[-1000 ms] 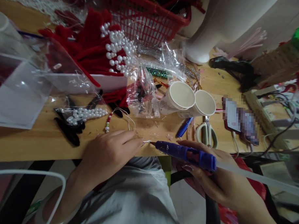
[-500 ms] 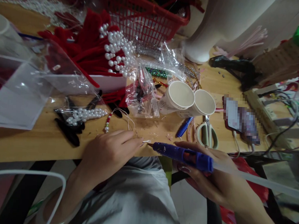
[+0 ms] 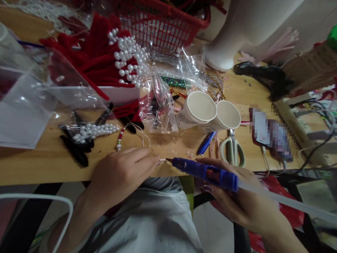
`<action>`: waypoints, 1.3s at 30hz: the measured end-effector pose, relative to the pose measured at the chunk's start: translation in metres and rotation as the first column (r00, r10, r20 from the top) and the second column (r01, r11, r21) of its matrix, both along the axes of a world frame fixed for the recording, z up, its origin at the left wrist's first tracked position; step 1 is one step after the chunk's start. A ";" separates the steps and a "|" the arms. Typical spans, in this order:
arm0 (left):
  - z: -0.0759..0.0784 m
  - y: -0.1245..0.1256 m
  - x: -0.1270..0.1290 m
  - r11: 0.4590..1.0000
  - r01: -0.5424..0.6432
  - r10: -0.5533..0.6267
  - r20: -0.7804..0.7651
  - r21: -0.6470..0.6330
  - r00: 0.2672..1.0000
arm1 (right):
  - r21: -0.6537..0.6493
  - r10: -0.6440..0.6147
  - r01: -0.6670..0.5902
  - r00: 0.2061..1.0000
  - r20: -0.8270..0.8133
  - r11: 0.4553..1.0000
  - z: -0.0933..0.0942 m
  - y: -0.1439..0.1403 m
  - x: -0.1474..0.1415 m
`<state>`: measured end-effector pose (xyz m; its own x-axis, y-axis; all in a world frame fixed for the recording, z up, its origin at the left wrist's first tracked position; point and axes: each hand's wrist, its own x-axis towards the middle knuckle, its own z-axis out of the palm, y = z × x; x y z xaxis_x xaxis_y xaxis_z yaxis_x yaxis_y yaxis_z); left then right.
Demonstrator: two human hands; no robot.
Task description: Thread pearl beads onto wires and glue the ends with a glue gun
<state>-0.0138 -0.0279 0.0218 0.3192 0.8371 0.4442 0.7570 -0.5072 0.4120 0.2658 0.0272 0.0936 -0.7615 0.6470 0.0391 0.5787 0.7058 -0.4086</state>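
My right hand is wrapped round a blue glue gun, with a long translucent glue stick coming out of its back end. The gun's nozzle points left and meets the end of a thin white cord. That cord pokes out of the pinched fingertips of my left hand, near the table's front edge; whatever else the fingers cover is hidden. Just beyond my left hand lies a short string of red and white beads with loose thread ends.
Two paper cups stand beyond the gun, near a blue marker and scissors. Bagged pearl beads and black fuzzy pieces lie at left. A red basket and a white pedestal shape stand behind.
The view has shifted slightly. The white strand at my left fingertips looks straighter, its end now at the nozzle. Both hands keep their grips.
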 end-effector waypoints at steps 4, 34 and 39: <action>0.001 0.000 -0.001 1.000 -0.001 0.001 0.001 -0.007 1.000 | 0.049 -0.024 0.023 1.000 0.014 0.999 0.000 -0.003 0.002; 0.000 0.000 0.002 0.999 -0.019 0.021 0.041 -0.048 0.999 | -0.037 -0.030 0.027 0.996 -0.080 0.999 -0.002 -0.001 -0.003; 0.000 0.001 0.002 1.000 -0.002 0.003 0.029 -0.020 1.000 | 0.026 -0.046 0.047 0.997 -0.066 0.999 -0.007 0.002 -0.002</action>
